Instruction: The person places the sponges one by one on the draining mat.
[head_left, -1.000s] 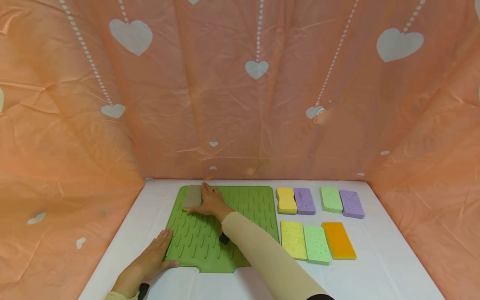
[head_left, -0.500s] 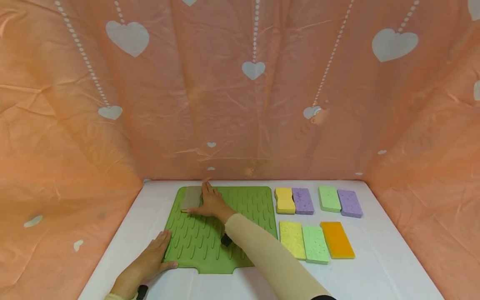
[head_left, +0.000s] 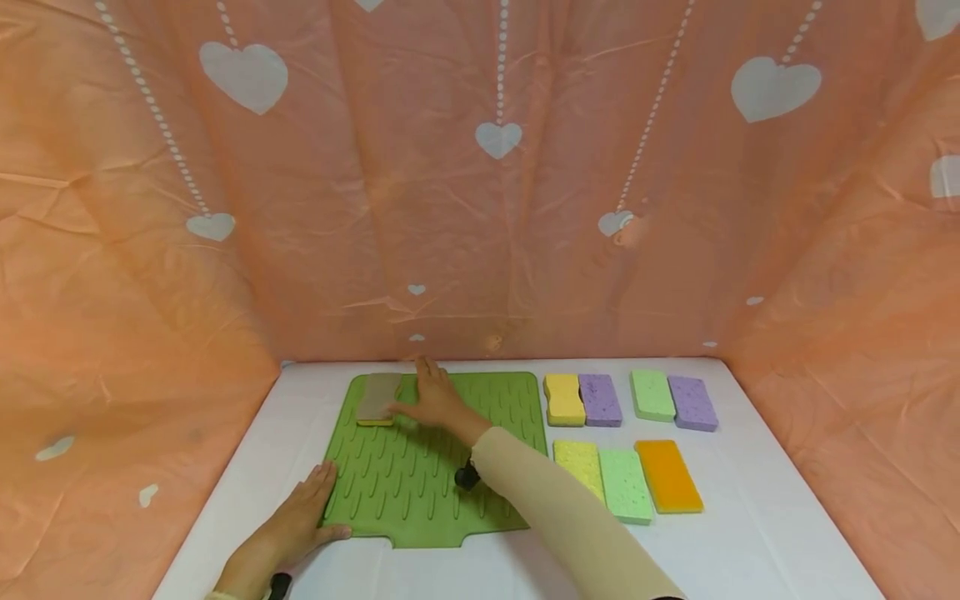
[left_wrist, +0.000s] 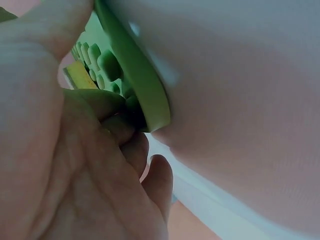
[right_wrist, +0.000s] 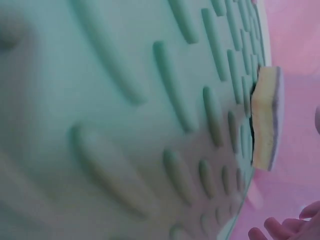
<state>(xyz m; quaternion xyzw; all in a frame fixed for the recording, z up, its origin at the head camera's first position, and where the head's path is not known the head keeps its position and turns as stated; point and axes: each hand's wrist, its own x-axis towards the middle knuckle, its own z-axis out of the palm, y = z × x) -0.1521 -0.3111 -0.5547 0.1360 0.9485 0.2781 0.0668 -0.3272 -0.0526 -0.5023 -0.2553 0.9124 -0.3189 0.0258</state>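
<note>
A green ridged mat lies on the white table. Near its far left corner sits a sponge with a grey top and a yellow side; the right wrist view shows this sponge from the side. My right hand is just right of the sponge, fingers spread and holding nothing. Its thumb is close to the sponge's edge; whether they touch I cannot tell. My left hand rests at the mat's left edge with fingers extended. In the left wrist view, my left hand's fingers meet the mat's rim.
Right of the mat lie a yellow sponge, a purple one, a light green one and another purple one. Nearer are a pale yellow sponge, a mint sponge and an orange one. An orange curtain stands behind.
My right hand has let go of the grey-topped sponge and moved slightly right, leaving it on the mat. The left hand stays in place. The head view has shifted slightly.
</note>
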